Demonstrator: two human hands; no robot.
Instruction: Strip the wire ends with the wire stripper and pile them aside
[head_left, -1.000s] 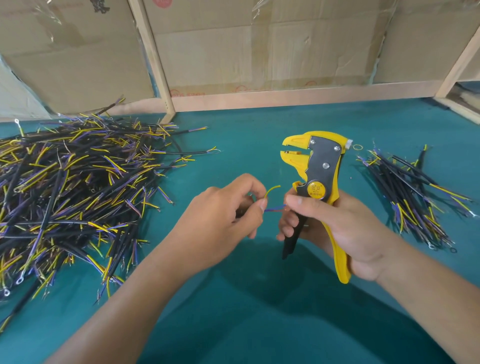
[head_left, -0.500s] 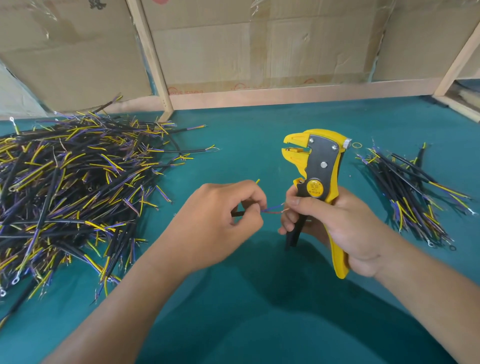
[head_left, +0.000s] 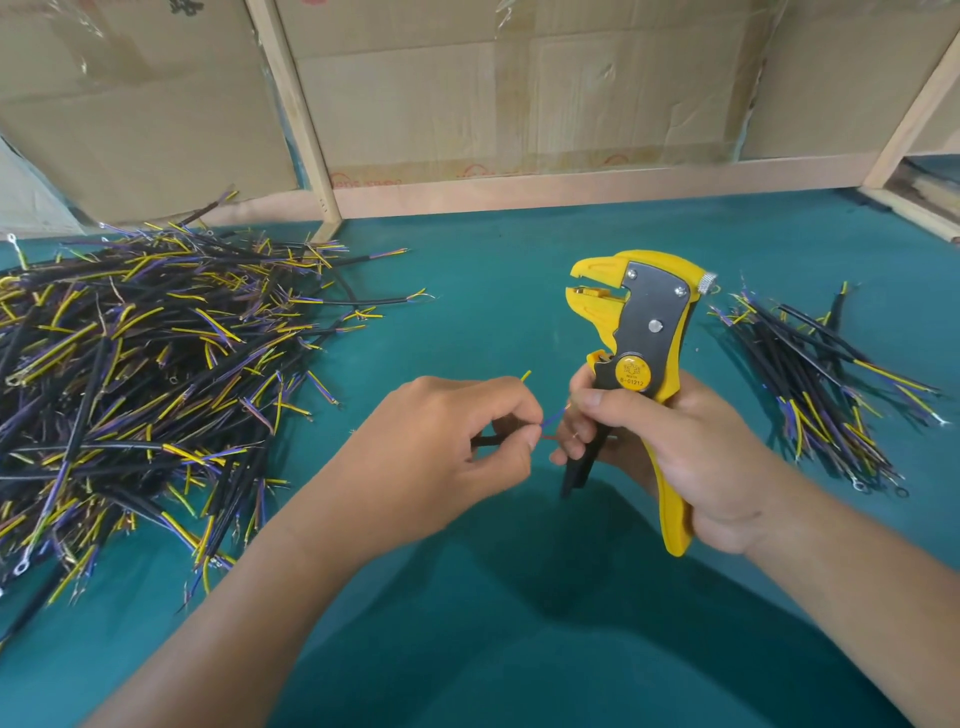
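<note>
The big heap of cut wires left of the left hand looks largely unprocessed; the small pile right of the right hand suggests little is done. The right hand grips the wire stripper upright. The left hand pinches 1 wire between both hands; its ends seem unstripped, though too fine to tell.
</note>
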